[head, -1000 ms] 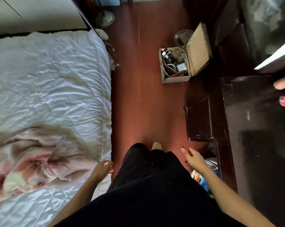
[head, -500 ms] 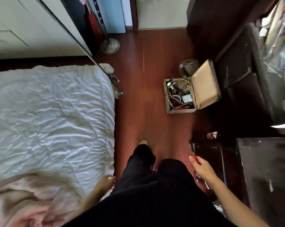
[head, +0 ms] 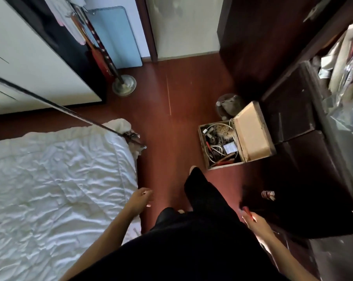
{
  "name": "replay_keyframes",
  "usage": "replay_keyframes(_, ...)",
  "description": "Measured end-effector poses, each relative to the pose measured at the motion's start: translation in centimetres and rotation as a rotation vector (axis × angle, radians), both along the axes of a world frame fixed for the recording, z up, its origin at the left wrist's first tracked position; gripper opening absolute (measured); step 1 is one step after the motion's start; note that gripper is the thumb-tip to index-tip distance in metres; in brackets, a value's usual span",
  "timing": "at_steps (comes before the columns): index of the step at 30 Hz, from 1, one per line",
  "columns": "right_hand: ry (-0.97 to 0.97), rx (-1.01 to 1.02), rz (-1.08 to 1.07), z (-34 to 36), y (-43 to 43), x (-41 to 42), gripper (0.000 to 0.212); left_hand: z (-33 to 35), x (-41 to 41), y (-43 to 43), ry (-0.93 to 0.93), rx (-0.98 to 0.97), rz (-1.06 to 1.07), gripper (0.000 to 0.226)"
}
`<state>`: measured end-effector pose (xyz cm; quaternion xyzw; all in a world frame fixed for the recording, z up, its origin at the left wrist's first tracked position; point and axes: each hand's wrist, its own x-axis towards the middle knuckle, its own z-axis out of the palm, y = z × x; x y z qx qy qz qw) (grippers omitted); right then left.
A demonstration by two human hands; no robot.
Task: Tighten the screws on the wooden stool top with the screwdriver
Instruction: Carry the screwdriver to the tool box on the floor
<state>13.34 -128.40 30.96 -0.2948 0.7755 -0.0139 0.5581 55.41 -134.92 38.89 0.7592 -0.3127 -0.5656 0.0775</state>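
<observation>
No wooden stool shows in the head view. My right hand [head: 256,224] hangs low at the right beside my dark trousers, its fingers closed on a thin red tool [head: 247,211] that looks like the screwdriver; most of the tool is hidden by the hand. My left hand [head: 140,199] hangs by the bed's edge, fingers loosely apart and holding nothing. An open wooden toolbox [head: 204,151] full of cables and metal parts sits on the red-brown floor ahead of my feet, its lid [head: 250,132] tipped back to the right.
A bed with a crumpled white sheet [head: 60,179] fills the left. Dark wooden furniture [head: 293,122] lines the right, with a small can [head: 268,194] on the floor beside it. A round metal stand base [head: 124,85] stands near the far wall.
The view has lifted and moved forward along the floor, so the toolbox now lies lower in view. My left hand swung forward; my right hand kept the red tool.
</observation>
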Motion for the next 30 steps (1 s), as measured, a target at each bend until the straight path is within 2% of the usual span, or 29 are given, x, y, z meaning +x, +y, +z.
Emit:
replay_keyframes(3,-0.012,-0.056,0.034,0.7,-8.3,1.6,0.048,0.1,1.0,-3.2,-0.038,0.054,0.011,0.021)
replay_keyframes(5,0.011,-0.09,0.103,1.3,-14.3,3.0,0.044,0.0,2.1,-4.8,-0.057,0.096,0.047,0.017)
replay_keyframes(8,0.005,-0.151,0.185,2.7,-23.5,5.8,0.043,-0.2,3.7,-7.1,-0.097,0.116,0.051,0.018)
replay_keyframes(12,-0.045,-0.249,0.16,3.6,-33.8,9.6,0.046,-0.5,5.6,-11.0,-0.097,0.151,-0.015,0.013)
replay_keyframes(16,-0.054,-0.283,0.121,3.3,-40.0,12.5,0.041,-1.3,8.8,-16.9,-0.112,0.191,-0.107,0.034)
replay_keyframes(19,-0.039,-0.244,0.023,2.6,-41.9,14.1,0.041,-1.6,11.8,-22.9,-0.139,0.205,-0.188,0.038)
replay_keyframes(24,-0.036,-0.149,-0.213,1.3,-40.5,15.2,0.045,-0.4,15.0,-35.8,-0.128,0.181,-0.29,0.028)
replay_keyframes(30,-0.019,-0.064,-0.567,0.1,-36.0,16.9,0.043,1.1,11.7,-51.5,-0.103,0.068,-0.559,0.032)
